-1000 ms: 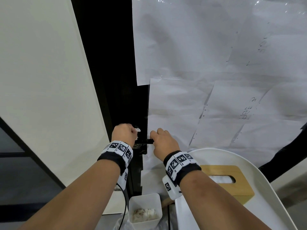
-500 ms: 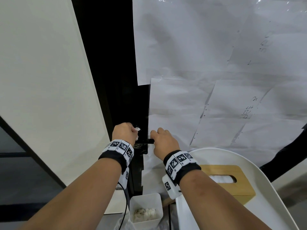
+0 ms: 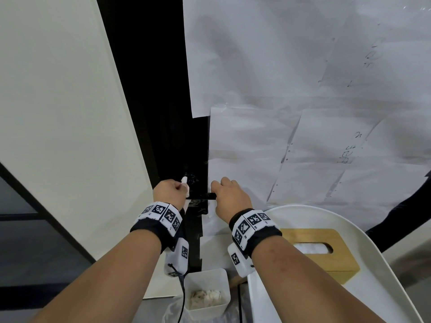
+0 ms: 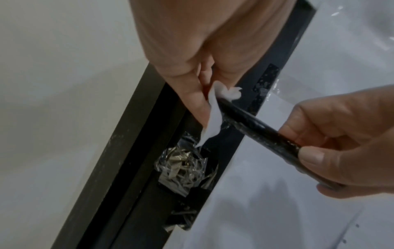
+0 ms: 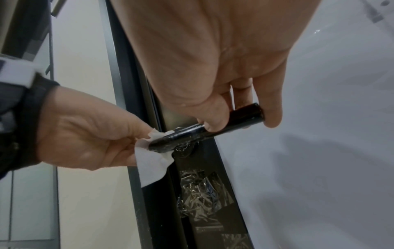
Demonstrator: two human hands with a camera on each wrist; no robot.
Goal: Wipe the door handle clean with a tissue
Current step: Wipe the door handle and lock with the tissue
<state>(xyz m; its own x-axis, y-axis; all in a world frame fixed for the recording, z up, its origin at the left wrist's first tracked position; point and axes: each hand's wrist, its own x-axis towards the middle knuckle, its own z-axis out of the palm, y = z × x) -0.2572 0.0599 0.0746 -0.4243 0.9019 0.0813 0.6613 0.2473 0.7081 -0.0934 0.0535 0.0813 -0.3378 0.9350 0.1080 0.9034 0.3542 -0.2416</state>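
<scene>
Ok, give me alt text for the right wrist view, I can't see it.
The right hand grips the free end of a black door handle while the left hand pinches a white tissue against its other end. Crumpled clear tape sits on the dark door frame below.

Door handle [image 4: 260, 129] is glossy black, smooth with small scuffs and specks; the tissue [image 5: 152, 160] against it is soft matt white paper, crumpled. Door frame [image 4: 119, 151] is matt dark metal-looking with dusty flecks, and crinkled clear plastic film [image 5: 198, 193] shines over the lock area; the door panel carries matt white paper sheets [image 3: 303, 89] under glossy clear film. Tissue box [image 3: 326, 255] looks like light matt wood, the tray [image 3: 384, 264] smooth white plastic, the small bin [image 3: 205, 283] translucent white plastic.
</scene>
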